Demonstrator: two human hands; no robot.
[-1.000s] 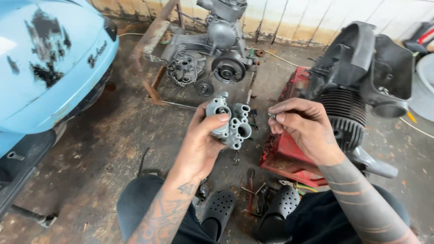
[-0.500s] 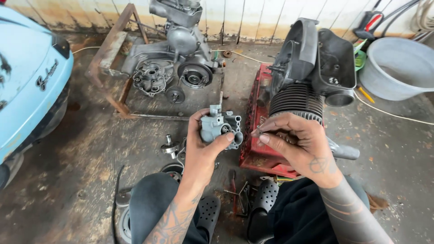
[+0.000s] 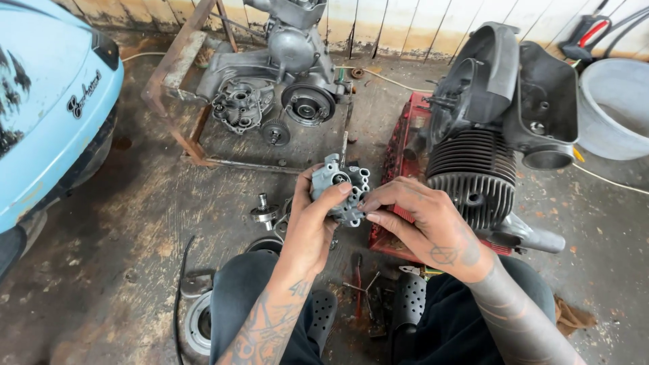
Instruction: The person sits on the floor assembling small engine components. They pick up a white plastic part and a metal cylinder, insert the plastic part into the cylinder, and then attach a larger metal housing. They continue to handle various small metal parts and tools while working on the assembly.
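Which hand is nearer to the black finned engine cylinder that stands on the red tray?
The right hand. It lies just beside the finned cylinder, its fingers on the small grey metal part. The left hand holds that part from the other side, farther from the cylinder.

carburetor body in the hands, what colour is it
Dull grey metal with dark grime, held in the left hand; the carburetor body shows best in the head view.
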